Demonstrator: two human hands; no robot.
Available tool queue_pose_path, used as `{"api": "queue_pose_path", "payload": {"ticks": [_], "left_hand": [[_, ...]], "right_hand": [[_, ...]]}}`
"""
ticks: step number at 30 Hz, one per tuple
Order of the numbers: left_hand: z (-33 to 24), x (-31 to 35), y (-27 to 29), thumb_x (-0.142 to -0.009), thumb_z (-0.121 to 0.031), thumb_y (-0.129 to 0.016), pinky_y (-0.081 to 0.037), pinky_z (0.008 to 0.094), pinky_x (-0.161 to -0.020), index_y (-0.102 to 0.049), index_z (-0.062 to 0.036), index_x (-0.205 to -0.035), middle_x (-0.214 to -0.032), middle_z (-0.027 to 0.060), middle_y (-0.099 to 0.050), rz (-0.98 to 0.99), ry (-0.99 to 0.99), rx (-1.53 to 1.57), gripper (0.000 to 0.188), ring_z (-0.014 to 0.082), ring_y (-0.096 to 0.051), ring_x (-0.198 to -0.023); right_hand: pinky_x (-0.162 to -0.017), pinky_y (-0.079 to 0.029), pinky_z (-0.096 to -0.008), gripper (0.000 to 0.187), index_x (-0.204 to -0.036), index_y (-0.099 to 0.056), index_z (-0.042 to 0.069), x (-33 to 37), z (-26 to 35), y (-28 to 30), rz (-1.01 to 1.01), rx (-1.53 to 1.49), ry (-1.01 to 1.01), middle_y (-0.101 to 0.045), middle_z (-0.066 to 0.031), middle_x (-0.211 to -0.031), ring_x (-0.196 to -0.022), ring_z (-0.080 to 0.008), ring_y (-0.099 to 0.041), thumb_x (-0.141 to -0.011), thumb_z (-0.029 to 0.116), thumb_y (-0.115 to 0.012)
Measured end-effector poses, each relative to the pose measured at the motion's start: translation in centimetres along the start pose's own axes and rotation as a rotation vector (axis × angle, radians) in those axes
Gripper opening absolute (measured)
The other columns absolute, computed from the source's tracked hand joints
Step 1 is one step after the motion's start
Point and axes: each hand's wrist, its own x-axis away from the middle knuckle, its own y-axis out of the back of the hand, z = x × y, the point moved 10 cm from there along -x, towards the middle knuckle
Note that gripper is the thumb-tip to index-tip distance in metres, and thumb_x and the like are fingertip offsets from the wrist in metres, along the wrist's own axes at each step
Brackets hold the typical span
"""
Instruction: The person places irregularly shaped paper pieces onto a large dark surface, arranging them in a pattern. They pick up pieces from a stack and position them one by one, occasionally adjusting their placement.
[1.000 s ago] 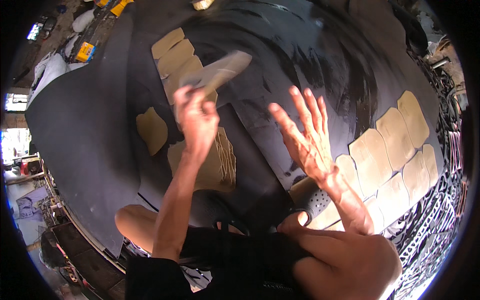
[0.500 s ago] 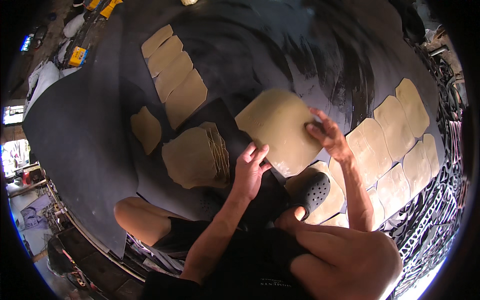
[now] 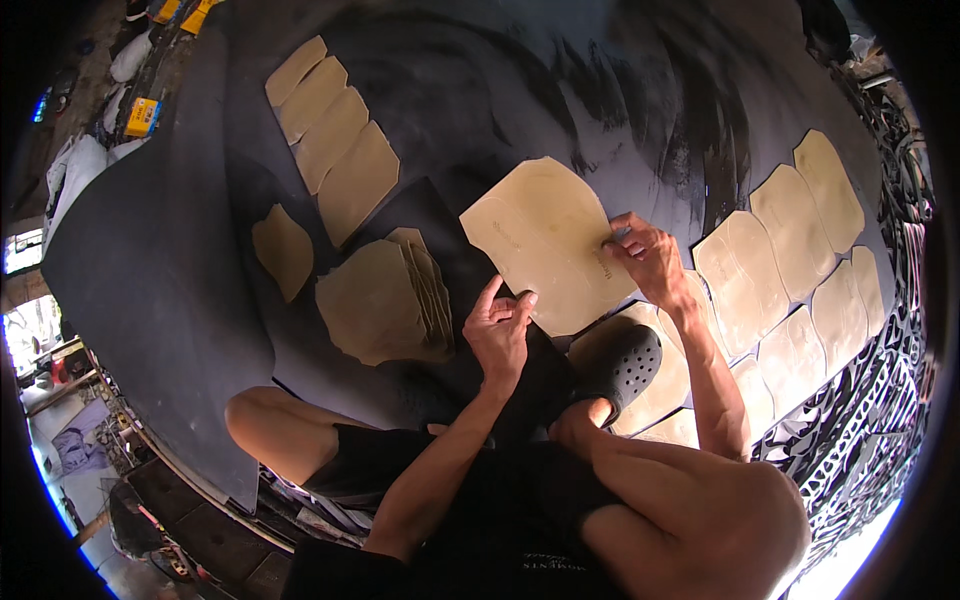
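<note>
Holding tan sheet (image 3: pixel 545 250) in hands (image 3: pixel 497 338)

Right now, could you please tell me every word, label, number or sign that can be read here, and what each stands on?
Nothing is quoted here, only located:
Tan sheet: two small marks of lettering, one near the right hand, too small to read surely.
Black shirt: pale, upside-down lettering.
Yellow-and-blue box: printing too small to read.
</note>
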Motion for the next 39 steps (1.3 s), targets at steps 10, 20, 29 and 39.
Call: {"api": "queue_pose_path", "payload": {"ticks": [10, 20, 29, 39], "left_hand": [[0.8, 0.1, -0.6, -0.092, -0.004, -0.087, -0.061, 0.0269, -0.065, -0.062, 0.0042, -0.149, -0.083, 0.0073, -0.076, 0.013, -0.002, 0.015, 0.063, 0.0099, -0.071, -0.071], [0.8, 0.3, -0.5, -0.093, -0.007, -0.086, -0.054, 0.0284, -0.066, -0.058, -0.0031, -0.154, -0.089, 0.0065, -0.068, -0.058, -0.063, -0.172, 0.066, 0.0106, -0.067, -0.076], [-2.4, -1.8, 5.1, -0.096, -0.02, -0.078, -0.05, 0.0489, -0.102, -0.062, -0.0057, -0.147, -0.125, 0.02, -0.062, -0.046, -0.509, -0.753, 0.055, 0.0388, -0.063, -0.113], [7.6, -5.7, 32.5, -0.088, -0.037, -0.082, -0.045, 0.0577, -0.117, -0.05, -0.0059, -0.157, -0.149, 0.0189, -0.054, -0.933, 0.596, -0.469, 0.082, 0.0416, -0.046, -0.144]], "right_hand": [[-0.072, -0.058, -0.0331, 0.033, -0.121, -0.072, 0.003, 0.6, -2.5, -0.4, -0.076, -0.025, 0.024, -0.072, -0.0078, -0.089, -0.076, -0.0164, -0.068, -0.09, 0.006, -0.084], [-0.09, -0.059, -0.0462, 0.043, -0.132, -0.068, 0.01, 1.8, 2.2, 0.2, -0.254, 0.556, 0.191, -0.069, -0.0152, -0.124, -0.109, -0.0338, -0.069, -0.092, 0.016, -0.082], [-0.136, -0.014, -0.0612, 0.072, -0.173, -0.036, 0.024, -1.7, 7.4, -12.6, 0.056, 0.772, 0.488, -0.024, -0.0132, -0.182, -0.168, -0.0361, -0.019, -0.111, 0.056, -0.05], [-0.134, -0.017, -0.0644, 0.079, -0.173, -0.03, 0.009, 2.3, 8.6, -16.4, 0.007, 0.825, 0.459, -0.027, -0.0172, -0.18, -0.167, -0.0386, -0.023, -0.11, 0.047, -0.057]]}}
